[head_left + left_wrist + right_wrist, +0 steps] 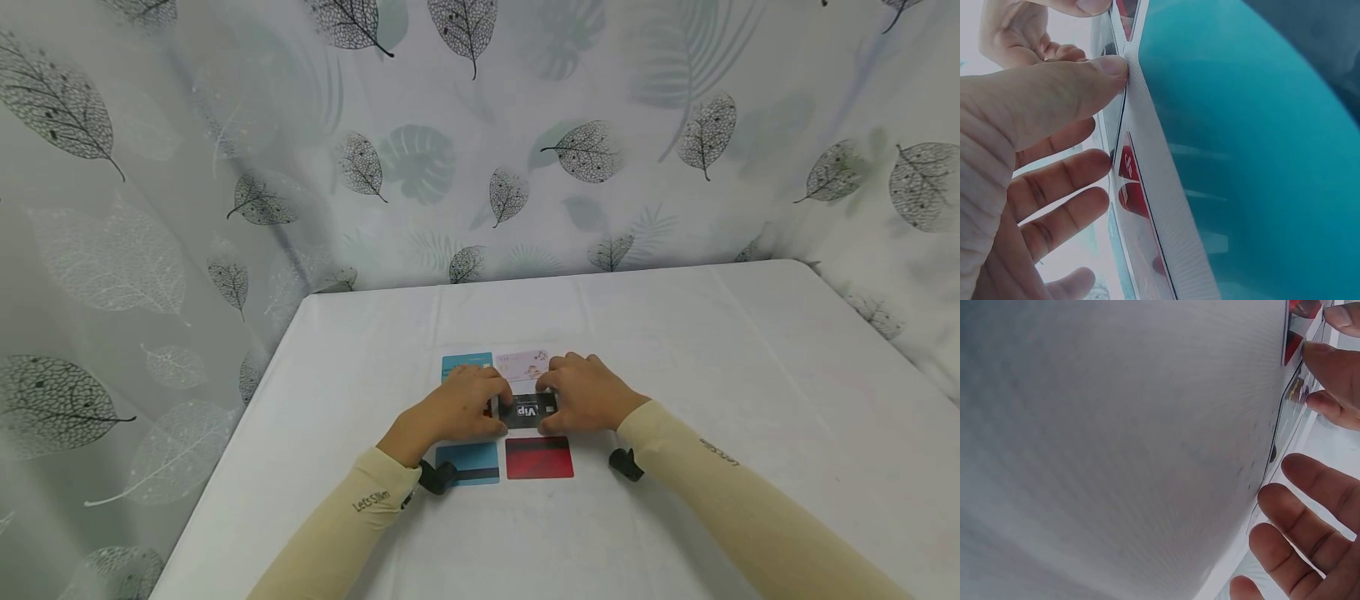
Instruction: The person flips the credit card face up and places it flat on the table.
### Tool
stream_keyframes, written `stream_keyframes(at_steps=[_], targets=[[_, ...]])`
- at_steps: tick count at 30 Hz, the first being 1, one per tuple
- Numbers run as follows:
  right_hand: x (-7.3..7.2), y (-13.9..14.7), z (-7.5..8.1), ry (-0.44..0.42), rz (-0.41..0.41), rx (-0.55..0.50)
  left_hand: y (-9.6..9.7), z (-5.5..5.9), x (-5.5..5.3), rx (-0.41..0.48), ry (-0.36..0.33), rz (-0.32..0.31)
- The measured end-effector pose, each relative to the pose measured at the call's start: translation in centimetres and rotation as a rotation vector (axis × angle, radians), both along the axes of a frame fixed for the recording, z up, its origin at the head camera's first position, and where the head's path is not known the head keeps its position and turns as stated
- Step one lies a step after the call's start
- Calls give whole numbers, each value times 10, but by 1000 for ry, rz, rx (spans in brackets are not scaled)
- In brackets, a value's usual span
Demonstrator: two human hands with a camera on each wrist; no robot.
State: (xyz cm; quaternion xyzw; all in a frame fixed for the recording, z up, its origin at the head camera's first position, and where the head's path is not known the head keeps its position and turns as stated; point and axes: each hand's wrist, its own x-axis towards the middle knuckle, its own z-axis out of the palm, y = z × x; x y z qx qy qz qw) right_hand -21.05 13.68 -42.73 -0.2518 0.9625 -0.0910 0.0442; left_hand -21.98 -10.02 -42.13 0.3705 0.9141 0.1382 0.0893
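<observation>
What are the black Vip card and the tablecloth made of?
The black Vip card is probably plastic, or maybe coated cardboard: it's thin, with crisp straight edges and a smooth-looking printed face. The white tablecloth looks like dull fabric, because faint fold creases show; I can't tell which fibre.

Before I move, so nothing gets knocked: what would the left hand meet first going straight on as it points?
Probably the black Vip card, already touching the left hand; beyond it is the right hand. Depth leaves unclear whether the fingers would push the card or pass over.
</observation>
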Motion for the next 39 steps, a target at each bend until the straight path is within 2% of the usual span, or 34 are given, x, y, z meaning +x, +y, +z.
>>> stream_keyframes(at_steps=[17,25,32,39], targets=[[3,-7,3,-2,9,10,-6,0,2,0,-11,12],[6,-13,5,14,33,13,-10,2,5,-8,9,16],[11,-19,8,47,72,-12,-17,3,12,-24,22,36],[17,-29,10,49,98,-16,-26,4,22,-97,15,85]])
